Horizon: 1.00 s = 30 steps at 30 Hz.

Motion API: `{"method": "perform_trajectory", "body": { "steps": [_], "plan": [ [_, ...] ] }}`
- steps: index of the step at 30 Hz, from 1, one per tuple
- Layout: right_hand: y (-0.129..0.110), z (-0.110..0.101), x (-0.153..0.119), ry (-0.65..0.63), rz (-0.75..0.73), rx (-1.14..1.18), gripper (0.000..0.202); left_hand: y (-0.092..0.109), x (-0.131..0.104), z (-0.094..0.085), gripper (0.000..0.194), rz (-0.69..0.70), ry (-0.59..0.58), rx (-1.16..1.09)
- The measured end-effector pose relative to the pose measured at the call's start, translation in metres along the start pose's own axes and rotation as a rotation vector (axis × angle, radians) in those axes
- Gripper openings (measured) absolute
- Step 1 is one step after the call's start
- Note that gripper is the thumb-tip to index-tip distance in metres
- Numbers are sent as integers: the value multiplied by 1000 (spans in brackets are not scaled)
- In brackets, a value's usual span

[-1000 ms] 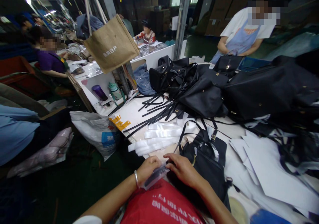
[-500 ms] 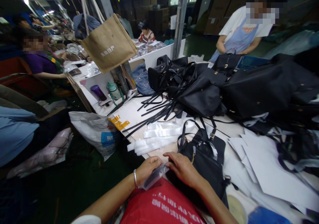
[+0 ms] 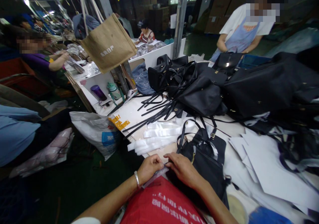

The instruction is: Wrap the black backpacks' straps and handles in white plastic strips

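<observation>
My left hand (image 3: pixel 150 168), with a silver bracelet at the wrist, is closed in a pinch on a piece of clear plastic film (image 3: pixel 156 176). Fingertips of my right hand (image 3: pixel 183 168) close on the film's other end, just beside the left ones. The film hangs in front of a red apron (image 3: pixel 161 202) with white lettering. Under and beside my right forearm lies a black backpack (image 3: pixel 208 159) with a looped handle and gold-coloured zip pull. White strips (image 3: pixel 159 136) lie beyond my hands on the table.
Black bags (image 3: pixel 199 91) with long straps are heaped across the table's back. White paper sheets (image 3: pixel 271 170) lie at right. A tan tote bag (image 3: pixel 109 44) hangs at upper left, above a white sack (image 3: pixel 96 131). A co-worker (image 3: pixel 240 34) stands across the table.
My left fingers have curled in more tightly on the film, and less of it shows now. My right hand stays almost still. At far left a co-worker's hands have risen.
</observation>
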State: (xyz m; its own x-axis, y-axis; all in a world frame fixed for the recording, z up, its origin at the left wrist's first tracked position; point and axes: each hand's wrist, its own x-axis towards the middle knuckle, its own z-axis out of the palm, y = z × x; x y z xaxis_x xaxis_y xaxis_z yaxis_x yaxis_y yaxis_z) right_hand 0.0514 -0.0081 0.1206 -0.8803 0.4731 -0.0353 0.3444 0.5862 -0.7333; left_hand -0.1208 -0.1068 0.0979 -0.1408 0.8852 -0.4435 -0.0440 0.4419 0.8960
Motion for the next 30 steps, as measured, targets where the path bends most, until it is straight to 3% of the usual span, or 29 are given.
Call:
{"method": "perform_trajectory", "body": {
  "steps": [5,10,13,22,30],
  "plan": [
    [8,-5,-3,-55,7,-73,30,3,-2,1,20,47,34,17],
    [15,0,-1,-111,51,-83,27,-5,0,0,20,8,83,37],
    [17,6,0,-109,64,-64,26,-10,-1,0,20,-8,85,62],
    [14,5,0,-94,118,-73,15,-14,-5,1,17,109,93,173],
    [13,8,-3,-44,107,-115,11,-10,0,6,17,71,87,134]
  ]
}}
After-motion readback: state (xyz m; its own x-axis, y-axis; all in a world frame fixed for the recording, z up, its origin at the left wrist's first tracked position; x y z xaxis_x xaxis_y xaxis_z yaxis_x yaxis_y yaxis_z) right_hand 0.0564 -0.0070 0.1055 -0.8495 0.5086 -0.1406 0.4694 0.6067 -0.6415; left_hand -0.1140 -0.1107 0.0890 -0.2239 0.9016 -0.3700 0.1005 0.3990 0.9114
